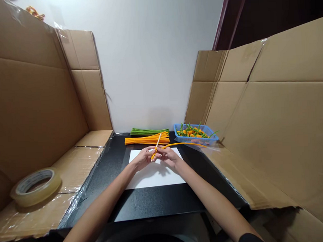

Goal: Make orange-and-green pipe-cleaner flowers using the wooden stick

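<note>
Over a white sheet of paper [153, 176], my two hands meet around a thin white stick [158, 139] that stands tilted. An orange pipe cleaner [186, 143] is coiled around the stick's lower part, and its free end stretches out to the right. My left hand [144, 158] is closed on the stick near the coil. The fingers of my right hand [170, 157] pinch the orange pipe cleaner where it meets the stick. Behind the hands lie a bundle of orange pipe cleaners [143, 140] and a bundle of green pipe cleaners [148, 131].
A blue basket [178, 136] with several orange and green pieces stands at the back right of the black table [159, 203]. Cardboard walls [279, 130] rise on both sides. A roll of clear tape [33, 199] lies on cardboard at the left.
</note>
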The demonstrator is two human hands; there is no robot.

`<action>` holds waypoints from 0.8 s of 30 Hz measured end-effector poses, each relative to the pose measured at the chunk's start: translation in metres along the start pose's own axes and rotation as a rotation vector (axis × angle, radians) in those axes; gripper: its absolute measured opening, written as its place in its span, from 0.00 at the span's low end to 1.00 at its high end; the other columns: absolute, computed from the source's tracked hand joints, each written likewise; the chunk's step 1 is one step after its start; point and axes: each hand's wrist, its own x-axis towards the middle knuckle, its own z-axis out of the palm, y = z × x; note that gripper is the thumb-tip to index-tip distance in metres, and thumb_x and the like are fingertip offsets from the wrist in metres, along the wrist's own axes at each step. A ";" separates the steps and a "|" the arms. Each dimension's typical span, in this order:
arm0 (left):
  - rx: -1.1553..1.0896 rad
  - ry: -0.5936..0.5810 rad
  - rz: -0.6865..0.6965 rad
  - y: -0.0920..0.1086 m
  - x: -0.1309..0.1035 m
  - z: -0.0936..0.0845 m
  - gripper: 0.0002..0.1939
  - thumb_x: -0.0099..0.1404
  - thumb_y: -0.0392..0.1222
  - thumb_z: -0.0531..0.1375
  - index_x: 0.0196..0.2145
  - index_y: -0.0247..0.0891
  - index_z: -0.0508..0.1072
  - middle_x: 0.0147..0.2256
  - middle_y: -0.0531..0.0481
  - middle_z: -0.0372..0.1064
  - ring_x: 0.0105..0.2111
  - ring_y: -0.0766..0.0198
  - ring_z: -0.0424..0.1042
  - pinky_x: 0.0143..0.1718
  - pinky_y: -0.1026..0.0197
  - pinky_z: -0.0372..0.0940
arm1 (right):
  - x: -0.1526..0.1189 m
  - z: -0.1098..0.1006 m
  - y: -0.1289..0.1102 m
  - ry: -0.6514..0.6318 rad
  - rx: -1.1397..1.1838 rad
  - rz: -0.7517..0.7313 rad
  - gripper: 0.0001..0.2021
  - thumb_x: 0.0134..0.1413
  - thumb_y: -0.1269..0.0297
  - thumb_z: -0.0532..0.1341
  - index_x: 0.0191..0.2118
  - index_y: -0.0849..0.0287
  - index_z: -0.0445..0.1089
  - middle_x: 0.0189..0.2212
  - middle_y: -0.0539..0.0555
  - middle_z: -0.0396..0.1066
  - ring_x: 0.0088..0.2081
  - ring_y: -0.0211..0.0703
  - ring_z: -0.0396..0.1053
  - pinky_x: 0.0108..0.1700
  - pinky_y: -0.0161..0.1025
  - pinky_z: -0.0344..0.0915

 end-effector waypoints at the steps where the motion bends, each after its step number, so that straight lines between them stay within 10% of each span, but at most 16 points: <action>1: 0.009 0.016 0.014 -0.001 0.001 -0.001 0.27 0.52 0.54 0.71 0.41 0.33 0.68 0.28 0.45 0.74 0.23 0.67 0.70 0.27 0.64 0.65 | 0.001 0.000 0.001 0.028 -0.008 -0.020 0.16 0.37 0.57 0.76 0.30 0.61 0.76 0.21 0.49 0.68 0.25 0.39 0.65 0.36 0.43 0.64; 10: 0.875 0.331 0.519 -0.011 -0.004 0.002 0.05 0.63 0.42 0.62 0.33 0.39 0.69 0.28 0.50 0.74 0.28 0.64 0.73 0.29 0.64 0.67 | 0.005 -0.001 0.008 0.293 -0.047 -0.106 0.19 0.25 0.64 0.79 0.22 0.58 0.69 0.23 0.45 0.70 0.30 0.37 0.67 0.36 0.37 0.58; 24: 0.362 0.371 0.273 -0.008 0.002 0.008 0.18 0.46 0.47 0.73 0.26 0.35 0.71 0.22 0.50 0.72 0.24 0.64 0.72 0.26 0.65 0.63 | 0.005 -0.001 0.006 0.261 -0.037 -0.117 0.19 0.28 0.55 0.78 0.25 0.57 0.73 0.23 0.49 0.71 0.31 0.38 0.66 0.35 0.38 0.58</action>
